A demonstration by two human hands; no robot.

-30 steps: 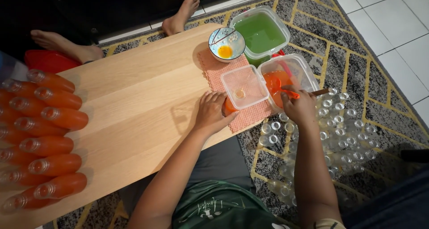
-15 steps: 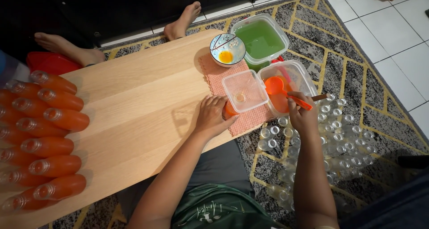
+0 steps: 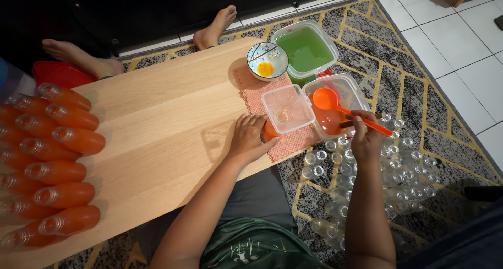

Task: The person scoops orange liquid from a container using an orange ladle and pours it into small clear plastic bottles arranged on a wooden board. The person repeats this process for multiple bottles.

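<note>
Left hand: the left hand (image 3: 250, 140) is curling around an orange bottle (image 3: 269, 131) on the table (image 3: 167, 127), fingers wrapping its side, thumb tucked near the cloth edge
Bottle: it is standing on the pink cloth (image 3: 272, 117) at the table's near-right edge, mostly hiding behind the hand and under the lid; only a sliver of orange is showing
Lid: a clear square lid (image 3: 287, 109) with a funnel-like hole in the middle is sitting over the bottle's top, overlapping the tub's left rim
Right hand: the right hand (image 3: 365, 138) is pinching the handle of the ladle (image 3: 335, 102), fingers pressing together around it, just beside the tub's near-right corner
Ladle: its orange bowl is hovering inside the tub, handle slanting down to the right past the rim
Tub: the clear tub (image 3: 356, 98) is holding orange liquid, sitting at the table's right end, touching the cloth
Green tub: a second tub (image 3: 305, 49) of green liquid is sitting just behind it
Bowl: a small patterned bowl (image 3: 267, 61) with a yellow-orange blob is resting on the cloth's far end
Filled bottles: orange bottles (image 3: 52, 159) are lying in rows on the table's left side, well apart from the hands
Empties: clear bottles (image 3: 367, 169) are crowding the rug (image 3: 403, 70) under the right arm
Feet: two bare feet (image 3: 212, 30) of another person are showing beyond the table
</note>
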